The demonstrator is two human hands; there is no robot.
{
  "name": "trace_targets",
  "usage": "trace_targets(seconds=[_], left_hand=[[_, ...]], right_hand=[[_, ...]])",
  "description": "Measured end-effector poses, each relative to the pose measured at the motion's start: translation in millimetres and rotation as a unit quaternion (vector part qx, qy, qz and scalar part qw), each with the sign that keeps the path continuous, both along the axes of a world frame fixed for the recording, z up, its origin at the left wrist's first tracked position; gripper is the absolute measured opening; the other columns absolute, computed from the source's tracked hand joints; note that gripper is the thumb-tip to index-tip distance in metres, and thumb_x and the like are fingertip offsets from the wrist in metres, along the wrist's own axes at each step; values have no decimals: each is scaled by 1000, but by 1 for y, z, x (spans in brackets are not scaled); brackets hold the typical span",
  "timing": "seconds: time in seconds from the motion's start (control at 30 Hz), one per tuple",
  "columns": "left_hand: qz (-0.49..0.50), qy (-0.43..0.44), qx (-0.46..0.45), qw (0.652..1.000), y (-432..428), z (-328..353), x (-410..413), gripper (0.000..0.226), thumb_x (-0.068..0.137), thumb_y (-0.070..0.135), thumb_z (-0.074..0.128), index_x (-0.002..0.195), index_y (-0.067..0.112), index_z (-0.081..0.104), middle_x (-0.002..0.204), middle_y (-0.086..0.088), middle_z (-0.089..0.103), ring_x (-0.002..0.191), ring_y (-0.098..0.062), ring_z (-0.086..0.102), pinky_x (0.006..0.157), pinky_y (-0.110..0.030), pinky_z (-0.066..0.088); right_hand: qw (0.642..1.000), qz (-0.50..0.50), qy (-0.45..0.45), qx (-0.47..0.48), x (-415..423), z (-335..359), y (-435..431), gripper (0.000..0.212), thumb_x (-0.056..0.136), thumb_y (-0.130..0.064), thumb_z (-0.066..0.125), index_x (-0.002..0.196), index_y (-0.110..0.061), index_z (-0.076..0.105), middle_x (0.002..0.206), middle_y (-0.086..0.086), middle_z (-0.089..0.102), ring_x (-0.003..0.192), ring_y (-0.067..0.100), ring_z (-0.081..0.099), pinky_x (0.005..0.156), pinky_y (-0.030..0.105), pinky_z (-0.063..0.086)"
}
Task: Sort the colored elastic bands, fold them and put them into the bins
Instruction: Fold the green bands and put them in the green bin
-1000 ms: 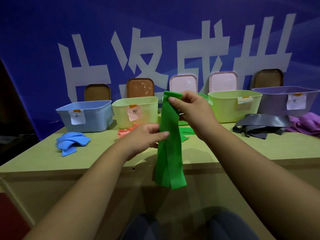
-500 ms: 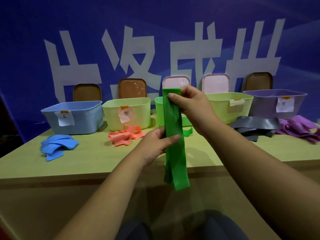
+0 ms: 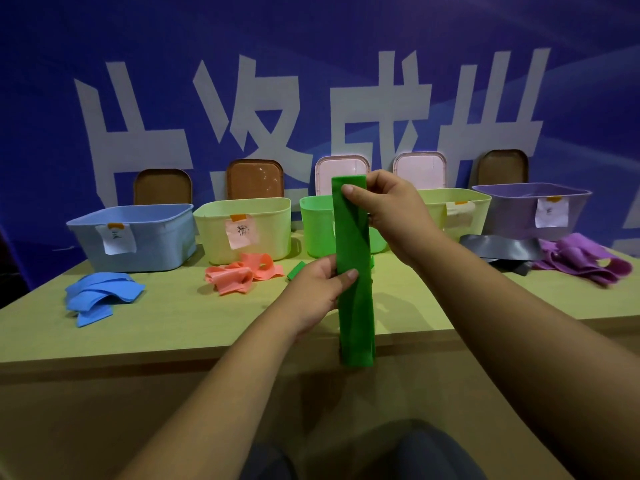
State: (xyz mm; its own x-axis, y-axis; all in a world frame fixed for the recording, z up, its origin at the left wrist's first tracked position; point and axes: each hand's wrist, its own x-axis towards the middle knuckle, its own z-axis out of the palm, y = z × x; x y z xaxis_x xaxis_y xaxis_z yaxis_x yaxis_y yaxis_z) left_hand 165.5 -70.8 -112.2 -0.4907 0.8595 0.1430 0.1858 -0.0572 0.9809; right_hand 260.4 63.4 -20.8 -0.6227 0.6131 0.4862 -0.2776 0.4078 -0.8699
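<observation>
View: head
Green band [image 3: 355,271]: centre of the frame, held upright in the air in front of the green bin [image 3: 317,226]. It is doubled lengthwise. Its top end is level with the bin rims and its bottom end hangs below the table's [image 3: 173,334] front edge.
Right hand [image 3: 391,216]: centre, just right of the band's top end. It pinches that end, with the thumb flat on the front and the fingers curled behind.
Left hand [image 3: 315,292]: centre, left of the band at mid-length. It pinches the band, with the thumb tip on the front and the fingers behind it, hidden.
Bins: a row across the middle of the frame at the table's back, from left to right the blue bin [image 3: 138,237], yellow bin [image 3: 242,230], green bin, lime bin [image 3: 453,209] and purple bin [image 3: 530,209]. Paper labels [image 3: 116,239] show on four of them.
Blue bands [image 3: 100,296]: left, piled on the table in front of the blue bin.
Pink bands [image 3: 242,271]: left of centre, heaped in front of the yellow bin.
Green scrap [image 3: 295,270]: on the table just above the left hand.
Grey band [image 3: 502,247]: right, in front of the lime and purple bins.
Purple bands [image 3: 581,261]: far right, beside the grey band.
Lids [image 3: 255,178]: propped upright behind the bins.
Banner [image 3: 311,64]: upper half, blue with large white characters.
</observation>
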Motion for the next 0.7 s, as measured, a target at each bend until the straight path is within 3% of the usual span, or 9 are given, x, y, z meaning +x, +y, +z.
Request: trace_targets(seconds=[0.1, 0.27, 0.37, 0.53, 0.7], left_hand=[[0, 7, -5, 1000, -1, -2, -2, 22, 109, 12, 59, 124, 23, 71, 120, -2, 80, 119, -25, 73, 109, -55, 55], [-5, 39, -17, 999, -2, 0, -7, 25, 105, 10, 65, 127, 22, 69, 118, 4, 80, 112, -15, 76, 96, -42, 62], [11, 71, -29, 997, 1, -2, -14, 27, 102, 7, 69, 126, 19, 70, 115, 5, 81, 106, -11, 77, 92, -35, 63], [39, 116, -53, 991, 16, -7, -24, 23, 100, 10, 73, 122, 20, 72, 111, 6, 82, 100, -12, 79, 93, -39, 63], [48, 129, -65, 988, 32, -18, -24, 14, 102, 22, 72, 116, 26, 71, 109, 8, 81, 100, -14, 78, 96, -49, 63]], right_hand=[[1000, -6, 2, -10, 0, -5, 6, 15, 101, -26, 75, 105, -13, 72, 100, 3, 80, 97, 21, 78, 91, 48, 65], [1000, -8, 2, -4, -2, -15, 16, 10, 101, -26, 75, 102, -18, 70, 100, 3, 81, 96, 22, 77, 75, 42, 63], [1000, -17, 6, -14, -9, -23, 24, 8, 100, -25, 77, 101, -20, 71, 100, 4, 81, 97, 24, 77, 77, 46, 62], [999, -24, 12, -30, -25, -37, 38, 7, 100, -23, 76, 102, -19, 71, 102, 6, 80, 99, 25, 77, 87, 51, 64], [995, -28, 35, -85, -40, -51, 58, 6, 101, -23, 76, 100, -20, 71, 96, 4, 79, 87, 21, 75, 76, 47, 65]])
